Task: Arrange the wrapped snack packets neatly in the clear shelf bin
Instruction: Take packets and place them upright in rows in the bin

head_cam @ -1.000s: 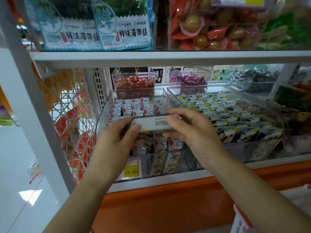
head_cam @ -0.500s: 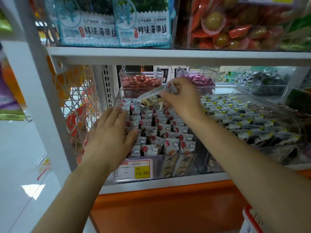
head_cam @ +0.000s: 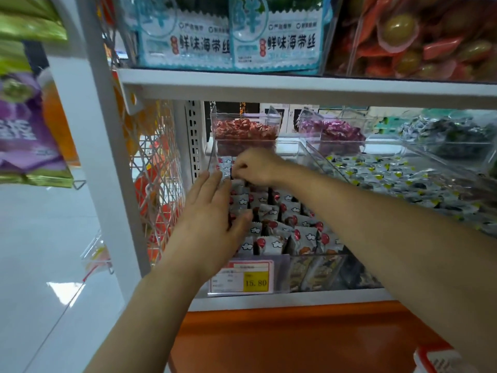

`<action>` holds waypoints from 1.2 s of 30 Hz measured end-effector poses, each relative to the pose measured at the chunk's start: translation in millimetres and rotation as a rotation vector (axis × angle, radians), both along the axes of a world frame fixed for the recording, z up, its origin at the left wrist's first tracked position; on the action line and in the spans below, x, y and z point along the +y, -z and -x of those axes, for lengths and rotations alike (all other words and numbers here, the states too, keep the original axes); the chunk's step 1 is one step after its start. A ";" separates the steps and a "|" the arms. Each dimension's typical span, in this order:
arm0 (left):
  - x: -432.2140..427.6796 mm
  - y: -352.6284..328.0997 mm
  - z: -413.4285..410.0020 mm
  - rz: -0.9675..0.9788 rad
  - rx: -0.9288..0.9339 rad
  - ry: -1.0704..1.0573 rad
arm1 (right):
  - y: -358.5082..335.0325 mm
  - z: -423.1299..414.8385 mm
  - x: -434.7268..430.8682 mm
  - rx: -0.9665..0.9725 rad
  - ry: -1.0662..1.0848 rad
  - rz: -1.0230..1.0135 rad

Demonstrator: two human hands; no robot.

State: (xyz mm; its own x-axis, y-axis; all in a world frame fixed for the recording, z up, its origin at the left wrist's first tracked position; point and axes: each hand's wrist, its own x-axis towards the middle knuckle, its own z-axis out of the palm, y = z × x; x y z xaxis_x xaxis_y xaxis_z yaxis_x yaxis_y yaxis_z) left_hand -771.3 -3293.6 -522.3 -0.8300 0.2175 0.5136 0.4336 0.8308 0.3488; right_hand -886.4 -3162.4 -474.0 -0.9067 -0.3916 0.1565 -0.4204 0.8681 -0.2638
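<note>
A clear shelf bin (head_cam: 301,150) on the middle shelf holds several rows of upright white snack packets (head_cam: 287,227) printed with red circles and clouds. My right hand (head_cam: 258,166) reaches to the bin's back left corner, its fingertips pinched on a snack packet (head_cam: 228,172) that stands among the back rows. My left hand (head_cam: 208,219) lies flat with fingers apart along the bin's left side, resting against the left column of packets and hiding them. A yellow price tag (head_cam: 243,275) reading 15.80 sits on the bin's front wall.
A second clear bin (head_cam: 403,179) of black-and-yellow packets stands to the right. Small bins of red candies (head_cam: 243,129) and purple candies (head_cam: 332,129) stand behind. A white wire basket (head_cam: 158,184) hangs left of the shelf post. The upper shelf (head_cam: 295,84) is low overhead.
My right hand has carried the packet from above the bin down into its back left corner. My left hand has slid forward and inward along the left rows.
</note>
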 end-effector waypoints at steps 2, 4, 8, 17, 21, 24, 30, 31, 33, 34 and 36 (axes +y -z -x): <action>0.1 0.4 0.2 0.000 0.006 0.010 | -9.3 6.1 4.0 0.001 0.038 0.137; 0.1 0.6 -0.2 0.004 0.018 0.017 | -16.5 15.5 8.1 0.059 0.117 0.232; 1.5 1.2 -0.8 0.019 0.053 0.033 | -10.3 31.7 5.7 0.104 0.153 0.103; 1.2 3.3 1.0 0.034 0.090 0.042 | -1.4 25.1 2.3 0.146 0.133 0.307; 1.6 2.6 0.7 0.008 0.102 0.033 | -24.2 -16.6 24.6 0.253 0.143 0.733; 2.5 -0.8 -3.7 -0.002 0.137 -0.070 | -23.6 -59.2 49.0 0.314 0.217 1.014; 25.4 -17.8 -28.2 -0.164 0.248 -0.058 | -0.3 -129.8 76.6 0.059 0.178 1.356; 30.3 -19.9 -33.8 -0.282 0.167 -0.007 | 3.5 -137.0 79.1 0.022 0.168 1.412; 37.3 -21.0 -41.7 -0.498 -0.012 0.088 | 10.4 -147.9 84.4 -0.065 0.164 1.531; 39.4 -20.5 -43.4 -0.585 -0.080 0.122 | 12.7 -152.1 87.1 -0.111 0.158 1.577; 40.7 -20.1 -45.7 -0.766 -0.190 0.181 | 14.7 -157.3 91.8 -0.191 0.134 1.632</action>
State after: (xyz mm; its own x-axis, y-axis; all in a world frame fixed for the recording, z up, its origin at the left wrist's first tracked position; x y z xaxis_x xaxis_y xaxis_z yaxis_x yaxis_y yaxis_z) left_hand -725.6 -3252.9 -502.2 -0.9039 0.0019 0.4278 0.4142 0.2541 0.8740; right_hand -729.1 -3070.5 -488.7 -0.9718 0.1419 0.1884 -0.2263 -0.3355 -0.9144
